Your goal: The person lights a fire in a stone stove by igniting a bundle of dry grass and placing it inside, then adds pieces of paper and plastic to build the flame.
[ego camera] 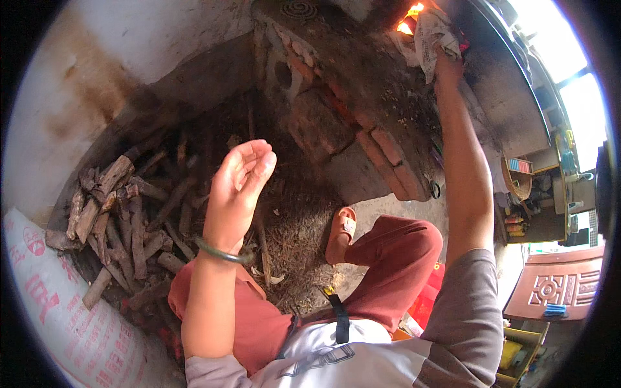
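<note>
My left hand (242, 182) is raised in front of me with its fingers slightly curled and nothing in it; a dark bangle circles the wrist. My right arm reaches far forward to the top right, where my right hand (449, 60) grips a crumpled pale cloth (433, 39). The fingers are partly hidden by the cloth. Right beside the cloth, orange flames (406, 22) burn in an opening of the brick stove (378, 87). Whether the cloth touches the flames, I cannot tell.
Split firewood (138, 233) is heaped at the left, by a white printed sack (73, 310). Dry twigs and straw (291, 242) cover the floor before me. A coil (298, 8) lies on the stove's ledge; shelves (538, 208) stand at the right.
</note>
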{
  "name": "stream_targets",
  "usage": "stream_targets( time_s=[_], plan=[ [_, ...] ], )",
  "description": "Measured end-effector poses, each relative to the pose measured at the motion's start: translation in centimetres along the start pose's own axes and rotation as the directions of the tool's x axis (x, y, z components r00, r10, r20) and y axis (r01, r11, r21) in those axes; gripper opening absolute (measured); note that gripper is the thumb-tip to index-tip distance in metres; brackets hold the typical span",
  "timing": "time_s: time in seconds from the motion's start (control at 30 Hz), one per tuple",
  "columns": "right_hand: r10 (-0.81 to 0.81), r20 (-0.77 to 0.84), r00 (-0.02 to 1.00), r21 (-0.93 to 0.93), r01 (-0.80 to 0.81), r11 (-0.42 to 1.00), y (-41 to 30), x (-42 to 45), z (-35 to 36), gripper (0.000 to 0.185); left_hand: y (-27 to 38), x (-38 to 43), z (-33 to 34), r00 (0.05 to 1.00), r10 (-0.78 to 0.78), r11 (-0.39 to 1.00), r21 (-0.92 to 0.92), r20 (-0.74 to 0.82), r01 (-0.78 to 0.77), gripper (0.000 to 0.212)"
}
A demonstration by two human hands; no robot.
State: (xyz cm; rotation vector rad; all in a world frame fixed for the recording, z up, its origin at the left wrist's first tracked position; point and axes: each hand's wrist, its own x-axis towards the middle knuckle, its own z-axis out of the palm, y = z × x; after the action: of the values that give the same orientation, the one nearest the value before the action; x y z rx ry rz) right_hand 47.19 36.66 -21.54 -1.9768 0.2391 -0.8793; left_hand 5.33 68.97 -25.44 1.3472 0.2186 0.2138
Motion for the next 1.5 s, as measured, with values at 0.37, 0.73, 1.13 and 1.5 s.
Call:
stream_targets(
  time_s=[0.37, 0.73, 1.13, 1.5],
  plan=[
    [0.028, 0.344, 0.939, -0.691, 0.233, 0.684, -0.4, 6.2, 5.2, 0.089, -1.3, 1.9, -0.1, 0.996, -0.082, 0.996, 0.027, -0.014, 0.083, 0.034],
    [-0.267, 0.608, 0.748, -0.616, 0.656, 0.436, 2.3, 6.2, 7.2, 0.060, 5.8, 1.3, -5.2, 0.916, 0.373, 0.909, 0.259, -0.150, -0.327, 0.041],
    [-0.738, 0.630, 0.240, 0.194, 0.872, 0.449, 0.2, -17.2, -5.3, 0.038, -27.9, -38.4, -28.3, 0.249, -0.034, 0.404, 0.214, -0.968, 0.889, 0.040],
    [-0.456, 0.885, 0.092, 0.286, 0.666, 0.689, 1.1, -34.6, -13.2, 0.038, -40.5, -38.2, -22.3, 0.250, -0.066, -0.229, 0.258, -0.966, 0.939, 0.063]
  ],
)
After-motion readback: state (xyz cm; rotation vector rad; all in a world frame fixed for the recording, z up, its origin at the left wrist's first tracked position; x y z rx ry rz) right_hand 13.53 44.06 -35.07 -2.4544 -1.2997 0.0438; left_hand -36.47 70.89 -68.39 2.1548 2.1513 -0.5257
